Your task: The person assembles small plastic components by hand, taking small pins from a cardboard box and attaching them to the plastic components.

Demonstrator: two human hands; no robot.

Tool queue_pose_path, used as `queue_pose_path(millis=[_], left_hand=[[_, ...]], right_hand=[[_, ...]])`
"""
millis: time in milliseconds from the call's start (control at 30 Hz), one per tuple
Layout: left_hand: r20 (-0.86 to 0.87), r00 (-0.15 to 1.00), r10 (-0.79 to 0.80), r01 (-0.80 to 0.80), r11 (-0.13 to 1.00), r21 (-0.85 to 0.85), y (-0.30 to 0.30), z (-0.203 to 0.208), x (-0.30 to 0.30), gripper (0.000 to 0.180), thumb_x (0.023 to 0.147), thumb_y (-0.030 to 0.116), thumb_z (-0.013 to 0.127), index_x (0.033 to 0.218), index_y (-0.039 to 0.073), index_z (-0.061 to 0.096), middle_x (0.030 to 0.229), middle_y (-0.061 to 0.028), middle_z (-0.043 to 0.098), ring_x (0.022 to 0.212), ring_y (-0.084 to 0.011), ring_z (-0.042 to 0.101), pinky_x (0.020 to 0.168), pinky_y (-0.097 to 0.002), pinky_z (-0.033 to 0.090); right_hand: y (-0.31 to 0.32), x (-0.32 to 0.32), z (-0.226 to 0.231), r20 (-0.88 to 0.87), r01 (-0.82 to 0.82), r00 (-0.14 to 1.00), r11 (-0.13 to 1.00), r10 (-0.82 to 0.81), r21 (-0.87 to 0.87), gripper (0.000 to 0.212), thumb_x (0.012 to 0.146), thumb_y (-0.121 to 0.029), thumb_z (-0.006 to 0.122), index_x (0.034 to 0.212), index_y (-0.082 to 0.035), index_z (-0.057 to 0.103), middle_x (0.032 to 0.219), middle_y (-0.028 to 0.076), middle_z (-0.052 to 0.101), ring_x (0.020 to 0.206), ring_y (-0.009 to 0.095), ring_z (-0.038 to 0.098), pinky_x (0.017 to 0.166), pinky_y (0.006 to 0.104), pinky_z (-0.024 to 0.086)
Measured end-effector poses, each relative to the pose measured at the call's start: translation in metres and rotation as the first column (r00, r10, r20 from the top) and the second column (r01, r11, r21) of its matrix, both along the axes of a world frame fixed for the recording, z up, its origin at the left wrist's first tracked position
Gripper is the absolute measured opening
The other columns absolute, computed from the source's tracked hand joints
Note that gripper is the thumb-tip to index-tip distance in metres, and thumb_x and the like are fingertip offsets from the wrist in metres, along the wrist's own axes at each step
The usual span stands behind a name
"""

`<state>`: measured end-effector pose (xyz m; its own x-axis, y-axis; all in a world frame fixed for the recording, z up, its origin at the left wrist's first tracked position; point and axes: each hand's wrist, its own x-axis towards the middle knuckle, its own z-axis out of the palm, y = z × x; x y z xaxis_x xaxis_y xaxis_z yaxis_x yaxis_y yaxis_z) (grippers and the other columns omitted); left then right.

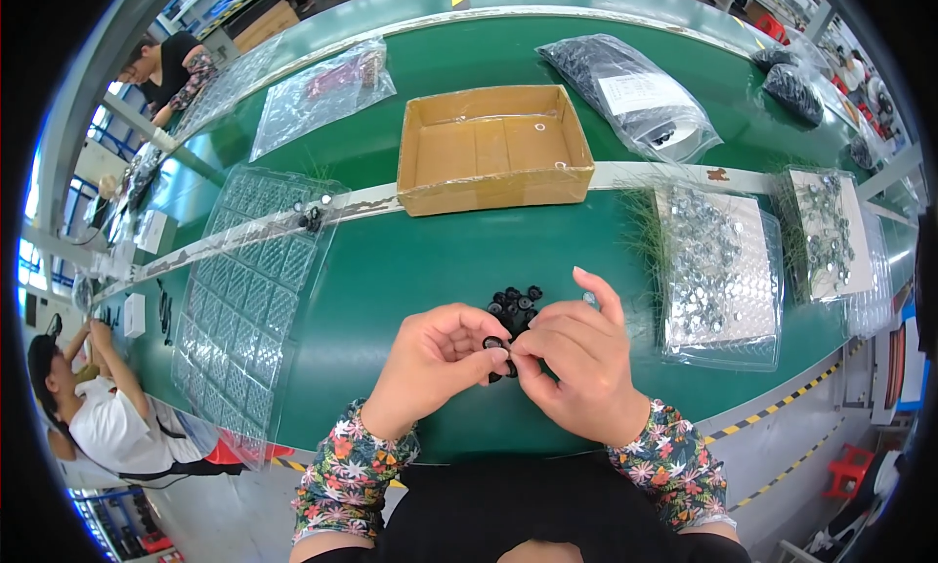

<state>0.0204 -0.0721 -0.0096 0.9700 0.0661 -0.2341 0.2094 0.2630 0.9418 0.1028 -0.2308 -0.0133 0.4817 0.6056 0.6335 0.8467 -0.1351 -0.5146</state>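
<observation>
While both hands pinch one ring (495, 344), others lie heaped.

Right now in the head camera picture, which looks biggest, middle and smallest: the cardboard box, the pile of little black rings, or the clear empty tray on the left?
1. Clear empty tray, biggest.
2. Cardboard box.
3. Pile of black rings, smallest by far.

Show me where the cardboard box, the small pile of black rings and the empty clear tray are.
cardboard box (486, 149): head view, on its inner floor.
pile of black rings (515, 302): head view, middle of the pile.
clear tray (249, 299): head view, on its empty pockets.
</observation>
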Motion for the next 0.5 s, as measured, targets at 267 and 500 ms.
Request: queue_pose_path(millis=[267, 500], left_hand=[[0.023, 0.999, -0.026, 0.024, 0.995, 0.092, 0.0019, 0.0053, -0.0001, 0.02, 0.084, -0.002, 0.055, 0.103, -0.001, 0.058, 0.087, -0.0048, 0.063, 0.076, -0.0112, 0.063, 0.061, -0.0209, 0.051], [0.139, 0.987, -0.086, 0.051, 0.969, 0.242, 0.0, 0.0029, -0.0004, 0.022, 0.085, -0.002, 0.054, 0.106, 0.0, 0.059, 0.089, -0.0072, 0.064, 0.077, -0.0115, 0.064, 0.059, -0.0212, 0.051]], right_hand=[[-0.0026, -0.0005, -0.001, 0.019, 0.002, 1.0, 0.999, -0.002, -0.035, 0.017, 0.064, -0.002, 0.069, 0.077, -0.007, 0.061, 0.069, 0.002, 0.056, 0.072, 0.019, 0.057, 0.097, 0.0478, 0.033], [-0.0047, -0.0017, -0.0004, 0.03, 0.014, 0.999, 1.0, -0.013, -0.026, 0.017, 0.064, -0.003, 0.069, 0.078, -0.006, 0.061, 0.069, 0.002, 0.056, 0.072, 0.018, 0.057, 0.097, 0.0478, 0.033]])
